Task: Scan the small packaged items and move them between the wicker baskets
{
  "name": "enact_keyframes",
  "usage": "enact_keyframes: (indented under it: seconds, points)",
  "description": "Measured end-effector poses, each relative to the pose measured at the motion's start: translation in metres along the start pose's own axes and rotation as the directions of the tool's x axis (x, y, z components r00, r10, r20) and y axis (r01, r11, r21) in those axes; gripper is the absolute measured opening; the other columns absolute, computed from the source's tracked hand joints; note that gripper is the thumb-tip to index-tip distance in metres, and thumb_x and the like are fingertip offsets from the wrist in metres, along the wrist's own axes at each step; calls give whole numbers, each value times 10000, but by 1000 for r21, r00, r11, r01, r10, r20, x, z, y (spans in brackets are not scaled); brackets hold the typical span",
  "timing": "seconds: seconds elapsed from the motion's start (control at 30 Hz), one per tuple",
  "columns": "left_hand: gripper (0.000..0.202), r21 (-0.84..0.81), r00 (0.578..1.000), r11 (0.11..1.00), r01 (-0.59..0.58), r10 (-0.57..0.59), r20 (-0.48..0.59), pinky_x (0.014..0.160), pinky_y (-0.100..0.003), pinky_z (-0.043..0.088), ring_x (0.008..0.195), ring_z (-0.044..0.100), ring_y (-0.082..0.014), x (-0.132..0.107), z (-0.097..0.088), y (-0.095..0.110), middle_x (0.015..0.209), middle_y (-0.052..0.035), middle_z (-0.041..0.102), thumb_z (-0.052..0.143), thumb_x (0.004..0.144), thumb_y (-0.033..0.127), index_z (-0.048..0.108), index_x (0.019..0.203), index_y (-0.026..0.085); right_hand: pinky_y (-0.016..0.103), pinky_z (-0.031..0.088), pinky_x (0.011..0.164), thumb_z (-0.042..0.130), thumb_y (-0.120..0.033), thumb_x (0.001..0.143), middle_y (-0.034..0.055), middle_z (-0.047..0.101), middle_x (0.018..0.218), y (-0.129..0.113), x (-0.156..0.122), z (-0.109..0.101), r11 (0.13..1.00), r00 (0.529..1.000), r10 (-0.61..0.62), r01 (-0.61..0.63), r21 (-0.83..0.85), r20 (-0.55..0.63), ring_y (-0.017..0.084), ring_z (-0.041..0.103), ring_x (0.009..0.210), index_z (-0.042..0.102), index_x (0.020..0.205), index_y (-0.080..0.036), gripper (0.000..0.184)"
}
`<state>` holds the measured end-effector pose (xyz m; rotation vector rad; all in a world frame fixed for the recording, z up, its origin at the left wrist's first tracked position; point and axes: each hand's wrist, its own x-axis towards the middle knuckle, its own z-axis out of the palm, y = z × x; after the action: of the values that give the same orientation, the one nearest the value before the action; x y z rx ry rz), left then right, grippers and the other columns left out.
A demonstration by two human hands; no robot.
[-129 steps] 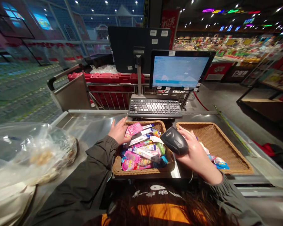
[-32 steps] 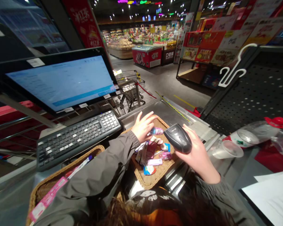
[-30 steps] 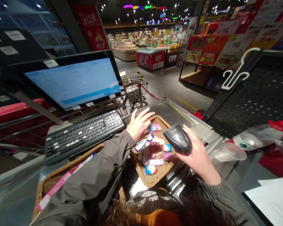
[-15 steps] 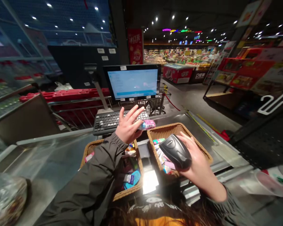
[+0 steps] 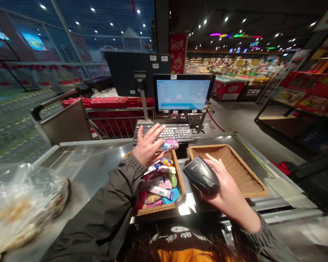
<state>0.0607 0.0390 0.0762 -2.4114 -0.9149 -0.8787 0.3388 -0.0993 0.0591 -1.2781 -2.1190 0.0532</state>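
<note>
My left hand (image 5: 147, 147) is raised over the left wicker basket (image 5: 177, 177) and holds a small pink packet (image 5: 170, 145), pinched under the thumb with the other fingers spread. That basket is full of several small colourful packets (image 5: 160, 185). My right hand (image 5: 221, 185) grips a black barcode scanner (image 5: 201, 174), held over the gap between the two baskets. The right wicker basket (image 5: 236, 171) lies beyond my right hand; its contents are mostly hidden by the hand and scanner.
A keyboard (image 5: 164, 131) and lit monitor (image 5: 183, 94) stand behind the baskets on the steel counter (image 5: 93, 167). A clear plastic bag of goods (image 5: 22, 200) lies at the left. Red baskets (image 5: 109, 103) and a trolley rail sit beyond.
The view swung from the right side of the counter back to the centre. My left hand lifted the pink packet out of the right basket and now holds it above the left one.
</note>
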Motion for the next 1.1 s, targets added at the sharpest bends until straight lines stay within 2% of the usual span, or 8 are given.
enact_keyframes:
  seconds: [0.13, 0.27, 0.47, 0.63, 0.8, 0.97, 1.1]
  points:
    - [183, -18, 1000, 1000, 10, -10, 10, 1214, -577, -35, 1428, 395, -303, -11, -7, -6, 1522, -118, 460, 608, 836, 357, 642, 941, 212, 734, 307, 1097, 619, -293, 800, 176, 576, 1339, -8, 2, 5, 1000, 1000, -8, 9, -16, 12, 410, 436, 1382, 507, 1309, -217, 527]
    - [203, -38, 995, 998, 60, -56, 83, 1209, -595, -35, 1423, 397, -321, -23, -8, -13, 1524, -127, 453, 631, 821, 374, 657, 936, 208, 736, 292, 1103, 610, -296, 786, 182, 581, 1333, -12, 5, 11, 999, 999, 40, -40, -22, 17, 408, 438, 1380, 531, 1277, -202, 507]
    - [192, -63, 973, 990, 125, -110, 204, 1197, -649, 44, 1400, 422, -348, -40, 3, -20, 1507, -142, 472, 677, 779, 351, 670, 901, 203, 740, 293, 1092, 617, -292, 756, 176, 592, 1317, -11, 6, 20, 997, 997, 74, -74, -31, 18, 420, 445, 1366, 594, 1206, -201, 460]
    - [170, -62, 933, 986, 153, -123, 337, 1182, -681, 102, 1395, 426, -348, -49, 29, -24, 1504, -144, 474, 697, 764, 334, 672, 855, 192, 719, 275, 1113, 626, -306, 751, 164, 594, 1322, -8, 5, 25, 994, 994, 110, -109, -27, 19, 407, 439, 1371, 608, 1186, -209, 446]
    - [193, -57, 891, 980, 190, -148, 430, 1179, -693, 118, 1403, 410, -346, -43, 64, -25, 1513, -141, 463, 710, 748, 317, 690, 880, 177, 705, 306, 1108, 629, -310, 749, 182, 599, 1312, -4, 3, 27, 991, 991, 135, -135, -11, 5, 407, 454, 1363, 592, 1207, -179, 478]
    - [176, -43, 878, 989, 145, -108, 466, 1177, -697, 110, 1405, 406, -344, -31, 97, -21, 1529, -165, 434, 676, 773, 268, 695, 905, 155, 711, 282, 1117, 642, -274, 718, 164, 598, 1314, 0, -3, 23, 982, 983, 186, -186, -39, 5, 409, 439, 1376, 586, 1205, -197, 497]
    - [182, -38, 864, 990, 136, -100, 494, 1170, -698, 125, 1401, 412, -354, -32, 121, -21, 1520, -202, 433, 666, 771, 220, 707, 930, 142, 715, 298, 1103, 653, -271, 709, 186, 596, 1321, 8, -9, 18, 977, 979, 204, -203, -60, -3, 425, 455, 1361, 561, 1229, -176, 536]
